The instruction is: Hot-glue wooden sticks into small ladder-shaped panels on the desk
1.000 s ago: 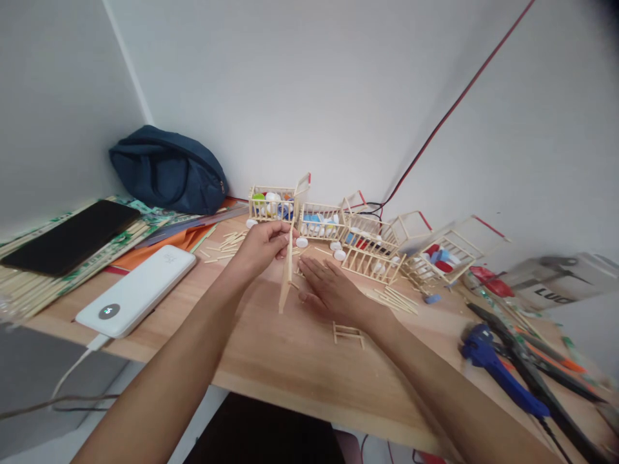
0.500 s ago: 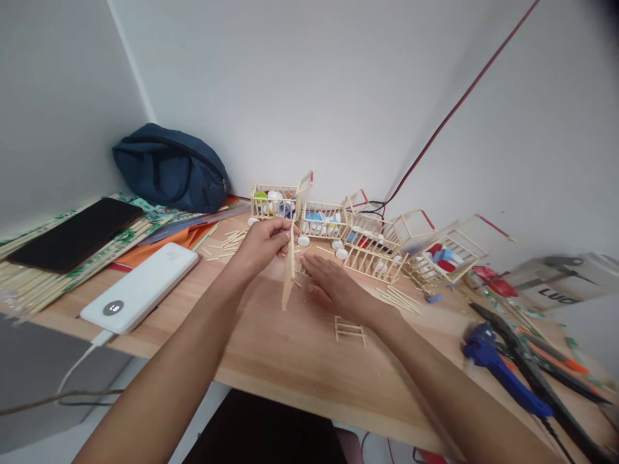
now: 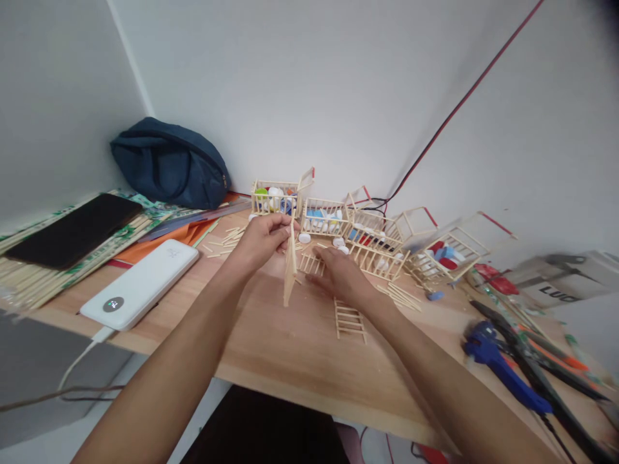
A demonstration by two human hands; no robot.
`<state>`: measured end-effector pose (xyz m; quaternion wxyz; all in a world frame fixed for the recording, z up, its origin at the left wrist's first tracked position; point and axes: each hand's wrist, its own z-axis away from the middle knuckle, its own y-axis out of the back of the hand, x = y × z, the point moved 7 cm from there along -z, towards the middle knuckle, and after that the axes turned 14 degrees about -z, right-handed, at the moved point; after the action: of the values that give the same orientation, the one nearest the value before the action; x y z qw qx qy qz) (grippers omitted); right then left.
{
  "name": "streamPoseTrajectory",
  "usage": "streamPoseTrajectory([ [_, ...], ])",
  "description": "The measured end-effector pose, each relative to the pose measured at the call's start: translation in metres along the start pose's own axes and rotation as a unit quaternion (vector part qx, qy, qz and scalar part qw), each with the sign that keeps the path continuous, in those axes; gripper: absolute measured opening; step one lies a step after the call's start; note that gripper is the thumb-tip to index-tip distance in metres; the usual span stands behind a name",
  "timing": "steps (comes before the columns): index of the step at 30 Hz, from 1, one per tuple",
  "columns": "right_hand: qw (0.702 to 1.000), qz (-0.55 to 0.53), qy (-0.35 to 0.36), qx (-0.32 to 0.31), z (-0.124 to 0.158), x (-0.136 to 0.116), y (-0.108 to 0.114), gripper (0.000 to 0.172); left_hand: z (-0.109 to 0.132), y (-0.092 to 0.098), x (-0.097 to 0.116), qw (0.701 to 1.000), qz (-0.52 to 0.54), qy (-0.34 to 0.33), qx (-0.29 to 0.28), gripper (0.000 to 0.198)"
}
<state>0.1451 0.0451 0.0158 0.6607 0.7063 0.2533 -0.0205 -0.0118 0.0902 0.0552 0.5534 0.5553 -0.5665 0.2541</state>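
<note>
My left hand (image 3: 264,240) is closed on the upper end of a flat wooden stick panel (image 3: 290,274), held upright and seen almost edge-on. To its right, my right hand (image 3: 342,274) is low over the table, thumb and fingers apart. A ladder-like stick frame (image 3: 312,265) shows between them; whether the fingertips touch it I cannot tell. Another ladder-like stick frame (image 3: 351,322) lies flat below my right wrist. Behind the hands stand several small stick carts, including one with blue and white contents (image 3: 325,219) and one with a red-tipped handle (image 3: 447,251).
Loose short sticks (image 3: 401,296) lie right of my hand. A blue glue gun (image 3: 505,370) and pliers-like tools are at the right edge. On the left are a white power bank (image 3: 140,283), a black phone (image 3: 72,229) and a blue pouch (image 3: 169,164). A cable crosses the wall.
My right hand has shifted slightly right with its fingers spreading, uncovering the stick frame beneath and more of the lower one. My left hand still holds the panel in nearly the same place.
</note>
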Motion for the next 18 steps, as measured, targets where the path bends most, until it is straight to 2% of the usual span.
streamPoseTrajectory([
  [6, 1.0, 0.014, -0.004, 0.016, -0.002, 0.004, -0.002, 0.043, -0.001, 0.0, -0.002, 1.0, -0.024, -0.01, -0.003, 0.014],
  [10, 0.999, 0.032, 0.011, 0.035, 0.003, 0.003, 0.002, 0.047, -0.002, -0.001, -0.004, 0.999, -0.038, -0.013, -0.01, 0.015],
  [14, 0.996, 0.049, 0.021, 0.064, 0.014, 0.0, 0.017, 0.051, -0.001, -0.002, -0.005, 0.998, -0.055, -0.002, -0.016, 0.017],
  [18, 0.99, 0.037, 0.051, 0.124, 0.032, -0.007, 0.041, 0.058, -0.002, -0.005, -0.007, 0.998, -0.059, 0.008, -0.015, 0.015],
])
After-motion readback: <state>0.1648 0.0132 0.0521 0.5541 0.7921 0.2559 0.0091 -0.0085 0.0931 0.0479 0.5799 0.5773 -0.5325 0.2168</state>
